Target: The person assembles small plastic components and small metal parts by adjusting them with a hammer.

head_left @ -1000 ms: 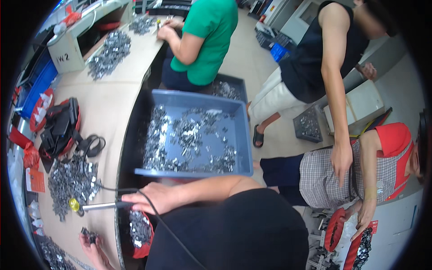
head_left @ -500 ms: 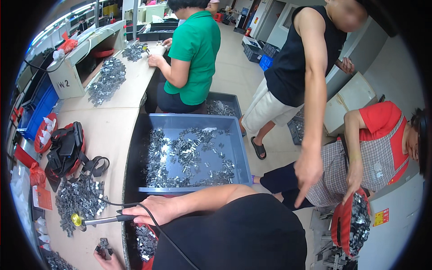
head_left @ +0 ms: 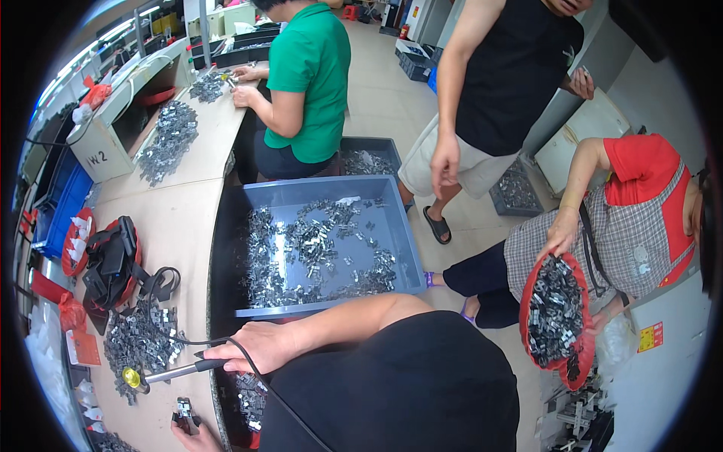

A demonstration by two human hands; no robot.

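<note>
My right hand (head_left: 260,346) is closed round the black handle of a corded tool (head_left: 177,370), with a metal shaft and a round yellow head. The yellow head is over the bench edge of a pile of small metal parts (head_left: 147,335). Lower down, at the bench's edge, my left hand (head_left: 197,438) pinches a small dark and silver metal part (head_left: 183,412) between thumb and fingers. The part stands just apart from the yellow head. My left forearm is hidden.
A grey bin (head_left: 339,301) of metal parts stands beside the bench. A black strapped device (head_left: 113,260) lies on the bench. A co-worker in green (head_left: 309,90) sits further along. A person in black (head_left: 520,75) stands behind; another tips a red basket (head_left: 576,301) of parts.
My left hand and its part have shifted slightly right and the part is turned. The standing person's pointing arm has dropped back. The red basket has swung nearer, its parts facing up.
</note>
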